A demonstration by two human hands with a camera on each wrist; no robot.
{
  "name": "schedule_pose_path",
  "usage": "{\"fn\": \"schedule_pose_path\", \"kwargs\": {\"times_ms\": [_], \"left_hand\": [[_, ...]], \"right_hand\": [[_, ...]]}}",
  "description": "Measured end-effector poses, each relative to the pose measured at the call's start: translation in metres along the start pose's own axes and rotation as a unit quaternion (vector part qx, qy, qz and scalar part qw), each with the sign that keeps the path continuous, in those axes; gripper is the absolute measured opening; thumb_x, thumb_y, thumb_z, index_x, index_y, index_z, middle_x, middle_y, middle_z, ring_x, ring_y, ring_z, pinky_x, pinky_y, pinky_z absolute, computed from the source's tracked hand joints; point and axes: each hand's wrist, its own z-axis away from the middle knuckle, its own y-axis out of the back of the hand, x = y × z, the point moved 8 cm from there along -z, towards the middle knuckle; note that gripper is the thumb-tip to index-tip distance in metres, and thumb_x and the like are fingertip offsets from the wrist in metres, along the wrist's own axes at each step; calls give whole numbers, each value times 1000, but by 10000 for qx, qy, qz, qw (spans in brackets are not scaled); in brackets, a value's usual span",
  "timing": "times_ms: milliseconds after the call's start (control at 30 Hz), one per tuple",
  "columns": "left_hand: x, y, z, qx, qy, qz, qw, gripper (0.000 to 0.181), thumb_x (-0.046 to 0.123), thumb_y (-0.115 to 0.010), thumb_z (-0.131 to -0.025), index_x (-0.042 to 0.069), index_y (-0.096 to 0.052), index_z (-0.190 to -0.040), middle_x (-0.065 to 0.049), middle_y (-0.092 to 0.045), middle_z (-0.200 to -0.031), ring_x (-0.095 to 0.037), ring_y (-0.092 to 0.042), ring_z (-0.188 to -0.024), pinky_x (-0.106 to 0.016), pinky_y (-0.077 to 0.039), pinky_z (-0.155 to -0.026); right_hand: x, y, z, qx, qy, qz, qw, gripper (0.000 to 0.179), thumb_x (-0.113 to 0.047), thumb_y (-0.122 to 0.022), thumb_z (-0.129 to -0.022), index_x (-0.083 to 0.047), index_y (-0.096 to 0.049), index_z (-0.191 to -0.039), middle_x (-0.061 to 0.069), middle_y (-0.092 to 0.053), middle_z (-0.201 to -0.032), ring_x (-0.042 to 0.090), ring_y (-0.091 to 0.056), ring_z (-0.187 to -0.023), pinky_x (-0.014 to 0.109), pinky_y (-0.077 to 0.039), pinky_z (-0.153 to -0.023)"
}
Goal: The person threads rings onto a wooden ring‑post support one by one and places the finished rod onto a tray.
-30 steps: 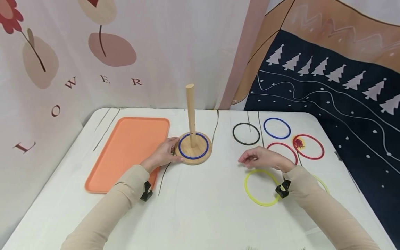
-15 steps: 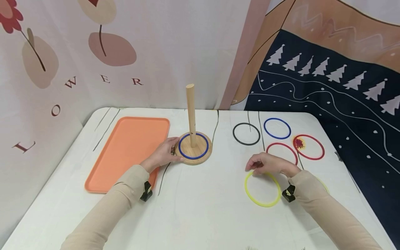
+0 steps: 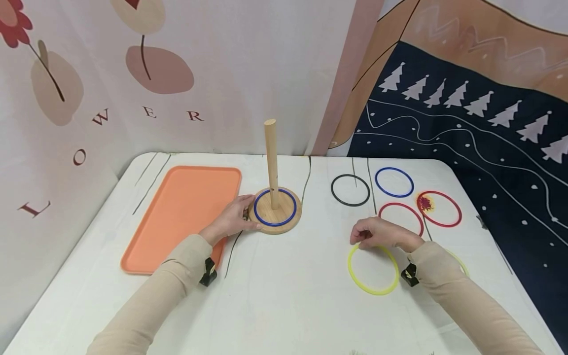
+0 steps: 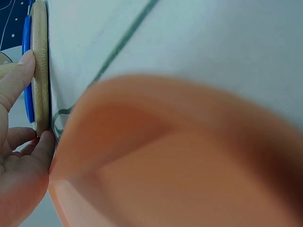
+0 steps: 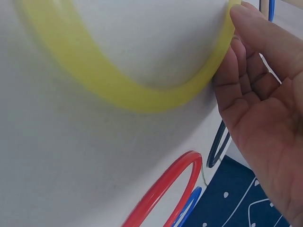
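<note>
A wooden ring-toss stand, its upright peg (image 3: 270, 162) rising from a round base (image 3: 290, 228), has a blue ring (image 3: 254, 209) lying around the peg on that base. My left hand (image 3: 231, 217) holds the base's left edge; in the left wrist view the thumb (image 4: 20, 78) lies against the rim and the other fingers curl beside it. On the right, my right hand (image 3: 379, 232) pinches the far edge of a yellow ring (image 3: 373, 293). The right wrist view shows the thumb (image 5: 251, 21) on that yellow ring (image 5: 151, 100), with curled fingers behind it.
An orange tray (image 3: 177, 222) lies left of the stand, partly under my left forearm. Beyond my right hand are a black ring (image 3: 333, 195), a blue ring (image 3: 395, 168) and two overlapping-looking red rings (image 3: 460, 214). Another yellow ring (image 3: 463, 266) is mostly hidden by my right sleeve.
My right hand has come slightly right and nearer to me, down onto the yellow ring, and now pinches its far edge. The left hand and the stand stay where they were.
</note>
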Motion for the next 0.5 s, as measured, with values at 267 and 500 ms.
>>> {"fn": "schedule_pose_path", "kwargs": {"times_ms": [267, 500], "left_hand": [[0, 0, 0, 9, -12, 42, 10000, 91, 22, -78, -78, -1, -24, -147, -19, -21, -153, -34, -35, -134, -44, -34, -109], [1, 0, 1, 17, -32, -43, 10000, 91, 23, -77, -78, -1, -24, -147, -20, -22, -153, -34, -35, -134, -44, -34, -109]], "right_hand": [[-2, 0, -1, 51, -33, 176, 9998, 12, 4, -68, -81, -8, -68, -82, 6, -65, -81, 7, -51, -71, 19, -49, -64], [-2, 1, -2, 211, -18, 221, 9995, 9, 3, -69, -80, -6, -67, -81, 8, -65, -80, 6, -51, -70, 19, -49, -62]]}}
